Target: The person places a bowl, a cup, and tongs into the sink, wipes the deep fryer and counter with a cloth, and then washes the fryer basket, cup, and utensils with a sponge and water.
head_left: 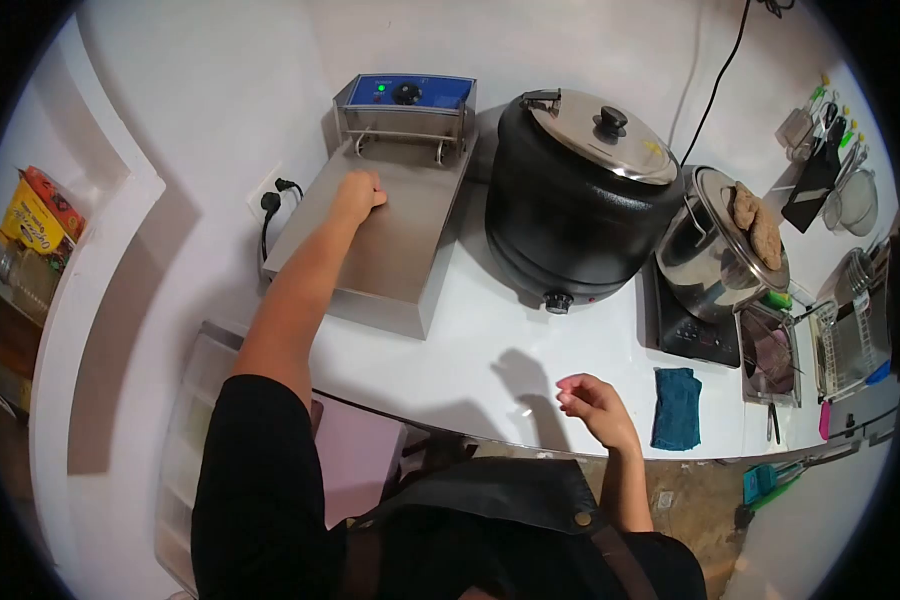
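My left hand [358,197] is closed at the middle of the flat stainless lid [400,240] of an electric deep fryer [410,310]. Whatever handle lies under those fingers is hidden. On the fryer's blue control panel [410,92] a green light glows beside a black knob. Over the front edge of the white counter [460,370] hovers my right hand [600,412], its fingers loosely curled and a little apart, with nothing in them. A folded teal cloth [677,408] lies just to the right of that hand.
A black soup kettle [580,200] with a steel lid stands beside the fryer. Farther right, a steel pot [710,240] sits on an induction cooker [695,335], a brown cloth [758,225] on its lid. Utensils [830,150] hang on the right wall. A plug [270,201] is at the left wall.
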A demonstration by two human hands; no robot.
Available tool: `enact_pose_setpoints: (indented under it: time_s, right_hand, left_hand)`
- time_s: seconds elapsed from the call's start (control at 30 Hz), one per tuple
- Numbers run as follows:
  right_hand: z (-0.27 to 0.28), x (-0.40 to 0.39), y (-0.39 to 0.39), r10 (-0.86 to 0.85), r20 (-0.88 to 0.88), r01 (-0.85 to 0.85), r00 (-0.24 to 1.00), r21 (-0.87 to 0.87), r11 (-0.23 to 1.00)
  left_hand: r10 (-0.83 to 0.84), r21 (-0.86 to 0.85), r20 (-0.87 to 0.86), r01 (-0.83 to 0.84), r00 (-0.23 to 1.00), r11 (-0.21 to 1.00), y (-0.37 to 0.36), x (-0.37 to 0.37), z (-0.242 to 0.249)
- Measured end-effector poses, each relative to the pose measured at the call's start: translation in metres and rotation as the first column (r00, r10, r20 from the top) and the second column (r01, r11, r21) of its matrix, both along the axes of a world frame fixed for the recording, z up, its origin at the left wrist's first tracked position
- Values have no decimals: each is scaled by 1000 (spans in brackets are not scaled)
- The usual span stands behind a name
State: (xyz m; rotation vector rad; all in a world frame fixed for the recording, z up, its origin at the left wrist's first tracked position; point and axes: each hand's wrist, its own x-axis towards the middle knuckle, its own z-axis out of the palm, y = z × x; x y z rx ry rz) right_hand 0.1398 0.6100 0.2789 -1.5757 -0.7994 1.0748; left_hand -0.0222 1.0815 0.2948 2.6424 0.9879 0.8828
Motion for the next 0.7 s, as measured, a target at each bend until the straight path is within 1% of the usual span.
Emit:
enact_pose_setpoints:
  time_s: [0.03,0.07,0.1,0.17,0.2,0.23,0.27,0.3,0.33,0.37,0.4,0.43,0.47,0.5,0.53,0.57,0.6,0.67,0.7]
  right_hand:
    - [-2,-4,3,-3,-1,3,1000,-6,1000]
    - [-6,-7,5,56,36,-55,998,-9,998]
    - [-8,-12,7,112,72,-111,991,-11,994]
    - [-14,-20,5,100,63,-101,993,3,995]
    - [-21,-20,4,161,45,-157,986,-68,985]
    - [-25,-22,4,221,22,-216,975,-139,966]
    - [-27,-26,4,182,50,-166,982,-224,960]
    - [-34,-31,3,185,49,-169,982,-224,960]
    - [-44,-35,1,137,28,-128,990,-200,971]
    - [-51,-40,1,92,8,-89,996,-175,981]
    - [-53,-45,1,97,-35,-102,995,-177,979]
    - [-54,-50,1,103,-37,-108,994,-178,978]
    - [-54,-54,-1,136,4,-132,991,-196,972]
    - [-54,-55,-2,170,49,-156,984,-214,964]
    - [-55,-58,-5,145,-2,-143,989,-174,974]
    - [-57,-58,-8,146,-1,-144,989,-173,974]
    - [-58,-57,-11,143,23,-136,990,-194,972]
    - [-63,-54,-18,138,48,-125,989,-212,969]
    - [-69,-50,-21,116,58,-101,992,-219,971]
  left_hand:
    - [1,20,36,-1,999,1000,-3,-1,-1]
    - [-5,16,33,4,999,1000,-5,-5,-2]
    - [14,-14,16,-14,1000,1000,-14,-11,9]
    - [24,-37,-2,-24,1000,999,-12,-18,18]
    - [-34,-239,40,42,999,970,-4,-26,19]
    - [-79,-428,92,111,993,897,1,-30,19]
    - [-79,-429,90,110,993,897,4,-31,15]
    - [-84,-560,175,169,981,811,5,-33,14]
    - [-73,-669,260,234,963,705,5,-35,15]
    - [-66,-667,261,229,963,709,4,-32,15]
    - [-46,-594,178,145,983,791,-1,-27,16]
    - [-16,-510,94,62,995,858,-6,-27,17]
    - [-12,-513,93,58,996,857,-7,-34,20]
    - [66,-298,-11,-66,998,952,-16,-44,36]
    - [164,-55,-96,-170,982,984,-23,-53,50]
    - [336,5,-179,-341,925,940,-24,-66,63]
    - [497,79,-250,-494,831,866,-20,-83,70]
    - [624,73,-285,-633,728,771,-5,-111,57]
    - [603,79,-324,-614,729,785,0,-122,47]
